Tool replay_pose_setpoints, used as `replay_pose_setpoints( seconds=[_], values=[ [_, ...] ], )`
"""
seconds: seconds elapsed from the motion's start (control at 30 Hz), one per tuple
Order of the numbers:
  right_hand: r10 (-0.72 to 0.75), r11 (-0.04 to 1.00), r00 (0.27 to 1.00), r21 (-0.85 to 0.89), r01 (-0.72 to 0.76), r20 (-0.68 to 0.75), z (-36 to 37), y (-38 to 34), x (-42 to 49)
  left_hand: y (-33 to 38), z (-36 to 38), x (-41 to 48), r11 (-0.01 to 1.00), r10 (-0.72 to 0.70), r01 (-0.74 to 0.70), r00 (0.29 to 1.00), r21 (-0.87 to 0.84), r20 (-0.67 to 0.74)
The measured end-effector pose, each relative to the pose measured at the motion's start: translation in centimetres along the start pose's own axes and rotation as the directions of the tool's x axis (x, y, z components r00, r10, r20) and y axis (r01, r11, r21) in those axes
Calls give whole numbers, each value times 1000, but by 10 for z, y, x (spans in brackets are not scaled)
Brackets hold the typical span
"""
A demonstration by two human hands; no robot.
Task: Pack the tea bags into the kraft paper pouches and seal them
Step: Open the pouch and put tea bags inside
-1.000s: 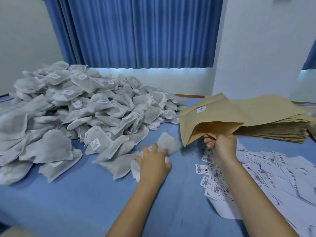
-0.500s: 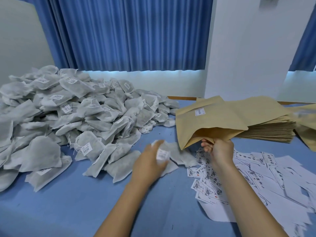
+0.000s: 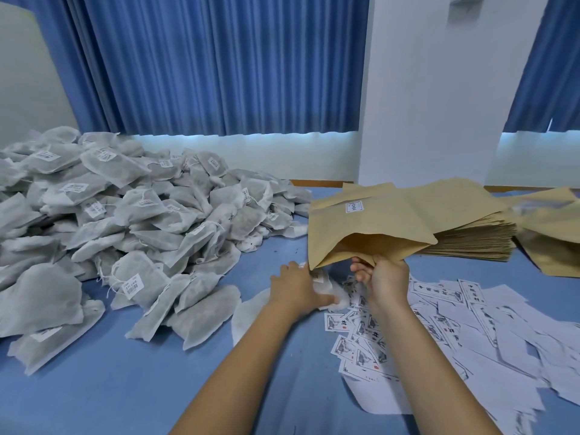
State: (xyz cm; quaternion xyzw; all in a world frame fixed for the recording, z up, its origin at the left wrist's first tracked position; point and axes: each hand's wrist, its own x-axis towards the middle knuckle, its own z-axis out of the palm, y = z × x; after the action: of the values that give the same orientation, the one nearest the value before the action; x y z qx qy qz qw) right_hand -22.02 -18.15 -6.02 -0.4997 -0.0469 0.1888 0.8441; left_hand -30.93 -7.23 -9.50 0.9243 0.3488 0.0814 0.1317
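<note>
At a blue-covered table (image 3: 94, 387), a grey heap of tea bags (image 3: 125, 221) fills the left side, a thick stack of paper pouches (image 3: 464, 240) lies at the right rear, and a scatter of printed slips (image 3: 455, 334) covers the near right. One pouch (image 3: 370, 227), raised at the front of the stack with its mouth gaping toward the person, is held by the right hand (image 3: 387, 277), whose fingers pinch the lower lip of the opening. The left hand (image 3: 298, 290) grips a tea bag (image 3: 328, 288) just below and to the left of that mouth, the bag not yet inside. The step in hand appears to be feeding the bag into the pouch. To do it well, the right hand would likely need to draw the lower lip down and away from the upper panel for a wide opening. The left would then lead with a narrow edge of the bag and slide it flat and deep toward the bottom, string and tag tucked in with it. Soft, limp bags can bunch at the lip, and anything left across the mouth would probably spoil the seal. A spare tea bag (image 3: 251, 312) lies on the cloth just beside the left wrist, within easy reach.
</note>
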Motion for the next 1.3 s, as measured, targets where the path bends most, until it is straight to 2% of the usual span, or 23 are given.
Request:
replay_pose_setpoints(
  seconds=[0.1, 0.17, 0.2, 0.23, 0.3, 0.37, 0.4, 0.53, 0.67, 0.73, 0.77, 0.8, 0.83, 0.87, 0.9, 0.93, 1.0, 1.1, 1.13, 1.23, 1.27, 1.3],
  values=[
    [11, 1000, 1000, 8, -11, -14, -2, -1, 0, 6, -13, -5, 966, 44, -95, 977, -241, -211],
    [12, 999, 1000, 44, -11, -22, -4, -4, 2, -3, -32, -8, 936, -21, -135, 900, -325, -436],
    [11, 998, 999, 61, -9, -31, -5, -5, 3, -11, -41, -11, 930, -60, -127, 873, -344, -483],
    [11, 998, 999, 67, -9, -39, -6, -6, 3, -19, -48, -14, 944, -72, -89, 885, -318, -460],
    [14, 998, 999, 59, -11, -47, -5, -6, 2, -32, -51, -25, 991, -83, 60, 976, -120, -200],
    [13, 999, 999, 46, -11, -38, -4, -5, 0, -39, -42, -40, 990, -137, 134, 986, 39, 94],
    [13, 999, 999, 38, -12, -32, -3, -5, -1, -41, -38, -46, 990, -142, 136, 977, 46, 158],
    [-3, 1000, 1000, 2, 3, -30, -3, -2, -3, -46, -38, -54, 999, -6, 2, 993, 35, 122],
    [-49, 995, 998, -87, 51, 27, -1, 2, -6, -29, -38, -65, 999, 45, -46, 998, -30, -36],
    [-83, 983, 993, -157, 95, 80, 0, 4, -6, -24, -50, -70, 983, 49, -70, 990, -167, -132],
    [-101, 974, 990, -191, 118, 97, 1, 4, -6, -23, -60, -70, 938, 61, -100, 990, -332, -126],
    [-120, 963, 987, -228, 142, 105, 2, 5, -6, -22, -71, -71, 823, 101, -113, 994, -556, -53],
    [-144, 947, 984, -275, 169, 109, 3, 6, -7, -17, -82, -72, 630, 191, -68, 979, -773, 70],
    [-165, 921, 980, -340, 192, 108, 3, 6, -8, -11, -89, -73, 400, 311, 39, 934, -916, 176],
    [-183, 891, 977, -402, 211, 108, 1, 8, -10, -5, -92, -72, 214, 388, 162, 891, -963, 235],
    [-195, 870, 973, -436, 230, 124, 0, 9, -11, 2, -91, -68, 107, 412, 243, 872, -964, 265],
    [-193, 883, 962, -394, 257, 194, 1, 10, -16, 17, -84, -58, 48, 381, 289, 880, -956, 285],
    [-117, 983, 983, -127, 136, 141, 8, 10, -14, 32, -70, -43, -104, 332, 243, 923, -965, 196],
    [-143, 979, 984, -133, 157, 111, 9, 10, -12, 35, -69, -40, -134, 308, 203, 939, -970, 154],
    [-202, 895, 970, -377, 240, 138, 8, 12, -14, 41, -72, -28, -231, 183, 66, 983, -971, 23],
    [-195, 875, 967, -417, 247, 164, 9, 13, -17, 42, -74, -24, -240, 140, 11, 990, -971, -24],
    [-203, 863, 963, -431, 262, 179, 10, 14, -19, 45, -75, -22, -196, 102, -74, 990, -978, -95]
  ],
)
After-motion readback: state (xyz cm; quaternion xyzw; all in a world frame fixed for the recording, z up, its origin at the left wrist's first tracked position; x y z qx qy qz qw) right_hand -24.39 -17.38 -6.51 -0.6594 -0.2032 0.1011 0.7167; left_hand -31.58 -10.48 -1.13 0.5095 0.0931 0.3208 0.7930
